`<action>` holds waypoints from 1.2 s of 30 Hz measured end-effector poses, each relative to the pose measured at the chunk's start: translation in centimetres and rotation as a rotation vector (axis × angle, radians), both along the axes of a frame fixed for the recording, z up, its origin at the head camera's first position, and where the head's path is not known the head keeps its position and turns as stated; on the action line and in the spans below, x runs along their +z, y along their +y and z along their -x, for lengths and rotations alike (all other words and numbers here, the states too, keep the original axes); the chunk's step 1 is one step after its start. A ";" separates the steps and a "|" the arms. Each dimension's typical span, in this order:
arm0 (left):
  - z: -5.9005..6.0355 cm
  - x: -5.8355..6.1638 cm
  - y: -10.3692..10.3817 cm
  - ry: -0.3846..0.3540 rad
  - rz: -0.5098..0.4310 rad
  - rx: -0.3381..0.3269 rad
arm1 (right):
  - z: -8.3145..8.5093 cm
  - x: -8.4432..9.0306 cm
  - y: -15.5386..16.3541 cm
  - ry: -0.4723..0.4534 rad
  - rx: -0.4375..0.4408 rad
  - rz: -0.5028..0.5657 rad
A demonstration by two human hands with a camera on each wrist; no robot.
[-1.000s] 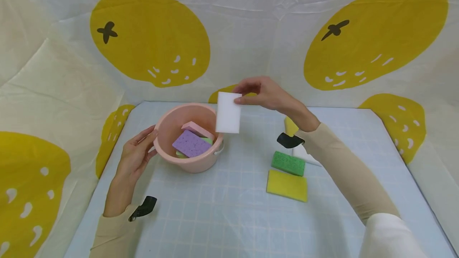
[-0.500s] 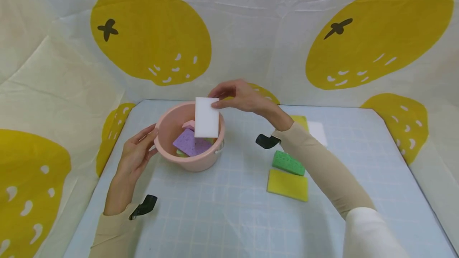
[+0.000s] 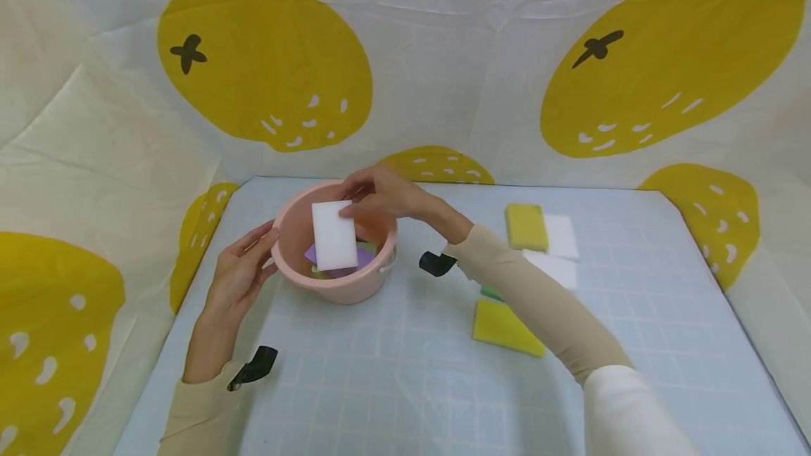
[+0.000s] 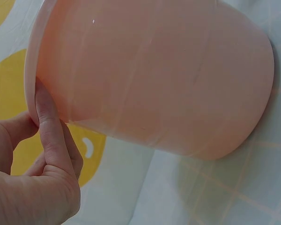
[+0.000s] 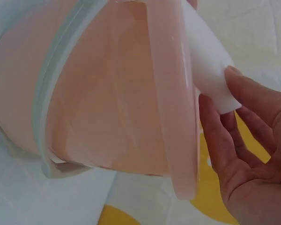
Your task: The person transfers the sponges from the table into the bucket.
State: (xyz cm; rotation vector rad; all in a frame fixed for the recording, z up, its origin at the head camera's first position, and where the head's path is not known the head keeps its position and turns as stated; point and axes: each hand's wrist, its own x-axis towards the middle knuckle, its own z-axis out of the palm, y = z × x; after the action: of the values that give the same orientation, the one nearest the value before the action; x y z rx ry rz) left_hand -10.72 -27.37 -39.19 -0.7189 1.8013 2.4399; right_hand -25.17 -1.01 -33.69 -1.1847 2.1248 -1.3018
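A pink bucket (image 3: 342, 293) stands at the back left of the table, with a purple sponge (image 3: 365, 256) and pieces of green inside, partly hidden. My left hand (image 3: 237, 276) pinches the bucket's rim on its left side; in the left wrist view the thumb and fingers of that hand (image 4: 49, 154) lie on either side of the rim. Over the bucket's mouth, my right hand (image 3: 386, 195) pinches a white sponge (image 3: 334, 238) by its upper right edge. The right wrist view shows this white sponge (image 5: 210, 65) between thumb and fingers, partly behind the rim.
On the table right of the bucket lie a yellow sponge (image 3: 526, 227), white sponges (image 3: 560, 236), a green sponge (image 3: 491, 293) mostly behind the right sleeve, and a flat yellow sponge (image 3: 503, 327). A pale handle (image 5: 43, 108) hangs on the bucket's side.
My right hand has carried the white sponge leftward and down, from beside the bucket to over its mouth. The left hand has stayed at the rim.
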 end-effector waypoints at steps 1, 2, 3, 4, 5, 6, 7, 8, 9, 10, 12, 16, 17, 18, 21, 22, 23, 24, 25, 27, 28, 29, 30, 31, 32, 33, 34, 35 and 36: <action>0.0 0.0 0.0 0.000 0.000 0.000 | -0.1 -0.1 -0.3 -0.007 0.005 -0.005; 0.0 0.0 0.0 -0.001 0.002 0.000 | -0.2 -0.2 -0.5 -0.013 0.008 -0.014; -0.1 0.0 0.0 -0.002 0.005 -0.002 | -0.3 -0.3 -0.8 -0.020 0.011 -0.021; -0.1 0.0 0.0 -0.002 0.006 -0.003 | -0.4 -0.4 -1.0 -0.028 0.014 -0.029; -0.1 0.0 0.0 -0.001 0.006 -0.005 | -0.5 -0.5 -1.2 -0.031 0.016 -0.039; -0.1 0.0 0.0 -0.002 0.007 -0.005 | -0.5 -0.6 -1.5 -0.038 0.020 -0.047; -0.1 0.0 0.0 -0.003 0.007 -0.005 | -0.5 -0.7 -1.7 -0.044 0.025 -0.054; -0.1 0.0 0.0 -0.004 0.007 -0.005 | -0.6 -0.8 -1.9 -0.049 0.030 -0.058; -0.1 0.1 0.0 -0.004 0.006 -0.004 | -0.6 -0.9 -2.1 -0.051 0.037 -0.061; -0.1 0.1 0.0 -0.004 0.006 -0.003 | -0.6 -1.0 -2.4 -0.048 0.044 -0.065; -0.1 0.1 0.0 -0.003 0.009 -0.001 | -0.6 -1.1 -2.7 -0.044 0.055 -0.074; -0.1 0.0 0.1 0.003 0.015 0.001 | -0.7 -1.4 -3.4 -0.028 0.051 -0.093; -0.1 0.0 0.1 0.004 0.014 0.002 | -0.7 -1.6 -3.6 -0.027 0.045 -0.095; -0.1 0.0 0.1 0.005 0.015 0.002 | -0.7 -1.7 -3.8 -0.015 0.039 -0.100; -0.1 -0.1 0.1 0.006 0.012 0.002 | -0.8 -2.2 -4.3 0.024 0.030 -0.107; -0.2 0.0 0.1 0.005 0.012 0.002 | -0.9 -2.4 -4.5 0.052 0.025 -0.114; -0.2 0.0 0.1 0.001 0.013 0.002 | -1.0 -2.5 -4.6 0.078 0.022 -0.120; -0.1 0.0 0.1 -0.003 0.012 0.002 | -1.1 -2.6 -4.8 0.104 0.016 -0.129; -0.1 0.0 0.1 -0.005 0.012 0.002 | -1.2 -2.7 -4.9 0.125 0.009 -0.140; -0.1 0.0 0.2 -0.007 0.014 0.001 | -1.5 -2.7 -4.9 0.161 -0.001 -0.159; -0.1 0.0 0.2 -0.008 0.015 0.001 | -1.6 -2.6 -4.9 0.174 -0.002 -0.165; -0.1 0.0 0.2 -0.006 0.012 0.001 | -1.7 -2.6 -4.9 0.179 -0.002 -0.167; -0.1 0.0 0.2 -0.005 0.010 0.001 | -1.9 -2.6 -4.9 0.184 0.002 -0.169; -0.1 0.0 0.2 -0.001 0.008 0.000 | -2.0 -2.6 -4.8 0.184 0.007 -0.167; -0.2 0.0 0.2 -0.001 0.007 0.001 | -2.0 -2.5 -4.8 0.183 0.013 -0.159; -0.2 0.0 0.2 -0.002 0.004 0.001 | -2.0 -2.6 -4.7 0.184 0.016 -0.151; -0.2 0.0 0.1 -0.002 0.002 0.002 | -2.0 -2.6 -4.6 0.188 0.019 -0.145; -0.2 0.0 0.1 -0.003 0.001 0.003 | -2.0 -2.7 -4.6 0.190 0.022 -0.137; -0.2 0.0 0.1 -0.003 0.001 0.005 | -2.0 -2.7 -4.5 0.193 0.027 -0.129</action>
State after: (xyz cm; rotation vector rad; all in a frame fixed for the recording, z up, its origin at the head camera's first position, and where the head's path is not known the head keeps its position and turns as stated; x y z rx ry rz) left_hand -10.55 -27.26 -39.17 -0.7281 1.8023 2.4393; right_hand -23.18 -5.48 -36.43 -1.3257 2.2806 -1.0587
